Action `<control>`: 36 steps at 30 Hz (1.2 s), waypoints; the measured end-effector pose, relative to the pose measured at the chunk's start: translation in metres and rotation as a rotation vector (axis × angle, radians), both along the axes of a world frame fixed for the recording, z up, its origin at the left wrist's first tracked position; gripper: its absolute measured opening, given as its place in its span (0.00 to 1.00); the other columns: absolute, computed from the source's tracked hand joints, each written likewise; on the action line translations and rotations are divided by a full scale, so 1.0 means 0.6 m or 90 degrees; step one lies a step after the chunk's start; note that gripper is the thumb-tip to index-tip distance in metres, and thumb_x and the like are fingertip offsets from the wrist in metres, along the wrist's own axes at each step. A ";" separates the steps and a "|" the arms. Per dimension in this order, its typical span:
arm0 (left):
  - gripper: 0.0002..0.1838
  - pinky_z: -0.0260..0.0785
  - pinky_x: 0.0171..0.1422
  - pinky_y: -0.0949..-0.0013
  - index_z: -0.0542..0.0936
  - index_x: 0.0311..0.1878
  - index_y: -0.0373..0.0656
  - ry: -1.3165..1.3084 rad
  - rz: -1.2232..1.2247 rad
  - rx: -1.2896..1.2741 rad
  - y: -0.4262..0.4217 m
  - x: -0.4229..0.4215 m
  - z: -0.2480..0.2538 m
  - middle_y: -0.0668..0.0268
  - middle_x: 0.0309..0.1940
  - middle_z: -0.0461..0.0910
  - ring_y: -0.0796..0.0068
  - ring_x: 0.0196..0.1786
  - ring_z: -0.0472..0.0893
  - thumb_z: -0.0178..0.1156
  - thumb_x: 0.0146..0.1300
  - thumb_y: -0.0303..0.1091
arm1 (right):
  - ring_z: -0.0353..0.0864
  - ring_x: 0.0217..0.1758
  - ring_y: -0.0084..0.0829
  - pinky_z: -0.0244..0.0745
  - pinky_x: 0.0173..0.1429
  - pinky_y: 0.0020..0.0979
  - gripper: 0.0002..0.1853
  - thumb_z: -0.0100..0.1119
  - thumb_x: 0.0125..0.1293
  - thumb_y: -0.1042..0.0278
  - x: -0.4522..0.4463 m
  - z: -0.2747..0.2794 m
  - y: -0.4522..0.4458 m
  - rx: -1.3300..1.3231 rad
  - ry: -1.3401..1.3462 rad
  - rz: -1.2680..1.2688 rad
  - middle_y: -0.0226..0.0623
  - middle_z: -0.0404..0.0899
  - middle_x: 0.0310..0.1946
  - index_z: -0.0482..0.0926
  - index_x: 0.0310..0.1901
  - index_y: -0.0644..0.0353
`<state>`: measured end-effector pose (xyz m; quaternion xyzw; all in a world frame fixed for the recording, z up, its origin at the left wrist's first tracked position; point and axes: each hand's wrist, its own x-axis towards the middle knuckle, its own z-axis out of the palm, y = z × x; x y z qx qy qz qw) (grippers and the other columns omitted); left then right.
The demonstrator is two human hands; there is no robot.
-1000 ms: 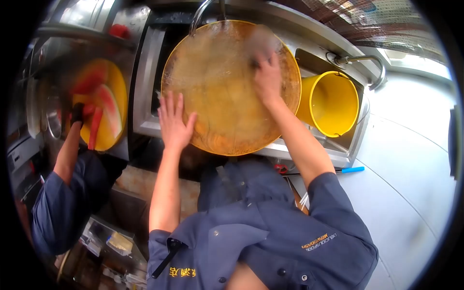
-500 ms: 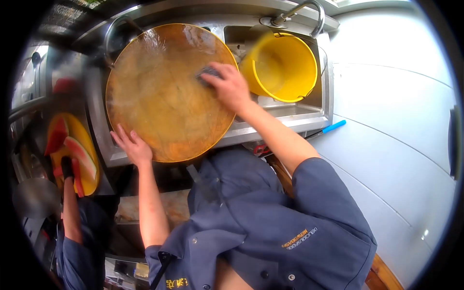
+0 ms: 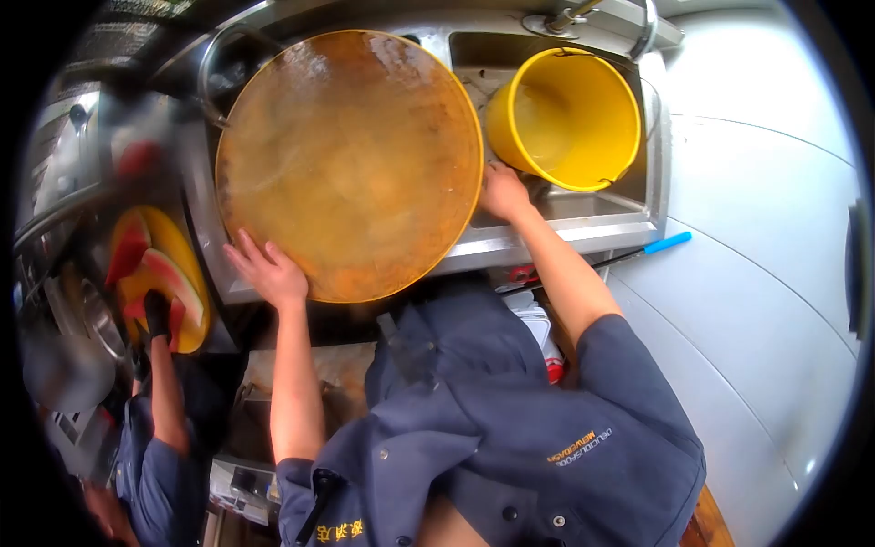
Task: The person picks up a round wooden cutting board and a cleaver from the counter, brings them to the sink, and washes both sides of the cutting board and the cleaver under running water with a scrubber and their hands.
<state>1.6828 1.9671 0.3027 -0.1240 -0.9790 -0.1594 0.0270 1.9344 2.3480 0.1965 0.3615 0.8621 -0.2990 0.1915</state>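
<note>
A large round wooden board (image 3: 351,164) with a yellow rim lies over the sink, wet and shiny at its top. My left hand (image 3: 272,272) rests on its lower left edge with the fingers spread. At the board's right edge is my right hand (image 3: 504,193), its fingers bent and partly hidden at the rim; whether it holds anything does not show. A yellow bucket (image 3: 583,118) stands in the sink basin just beyond my right hand, tilted toward me in view.
A faucet (image 3: 645,32) stands behind the bucket; another pipe curves at the board's upper left. On the left, a co-worker's gloved hand (image 3: 157,314) is over a yellow board (image 3: 196,310) with watermelon pieces (image 3: 173,283). A blue-handled tool (image 3: 668,242) juts out by the sink's front edge.
My right hand has moved from the board's surface to its right edge, and the dark scrubber it held is out of sight. My left hand stays at the lower left edge.
</note>
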 end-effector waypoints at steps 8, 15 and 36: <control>0.39 0.64 0.82 0.60 0.66 0.82 0.31 -0.297 0.302 0.513 -0.008 0.007 -0.002 0.53 0.78 0.74 0.61 0.76 0.74 0.65 0.81 0.50 | 0.76 0.76 0.62 0.76 0.76 0.49 0.40 0.67 0.72 0.43 -0.032 -0.220 0.019 -0.058 -0.187 -0.185 0.54 0.70 0.79 0.71 0.76 0.63; 0.32 0.68 0.78 0.60 0.71 0.76 0.31 -0.314 0.268 0.602 -0.063 -0.006 0.024 0.55 0.72 0.79 0.62 0.72 0.78 0.66 0.81 0.43 | 0.75 0.79 0.55 0.68 0.82 0.51 0.53 0.66 0.69 0.34 0.011 -0.180 -0.011 0.076 -0.199 0.003 0.55 0.79 0.72 0.59 0.84 0.60; 0.51 0.65 0.82 0.56 0.58 0.86 0.37 -0.418 0.038 0.341 -0.027 -0.199 0.019 0.54 0.81 0.69 0.58 0.80 0.71 0.77 0.71 0.47 | 0.85 0.46 0.46 0.81 0.56 0.37 0.10 0.72 0.55 0.72 0.213 0.101 0.057 0.049 0.364 -0.254 0.46 0.84 0.41 0.81 0.36 0.62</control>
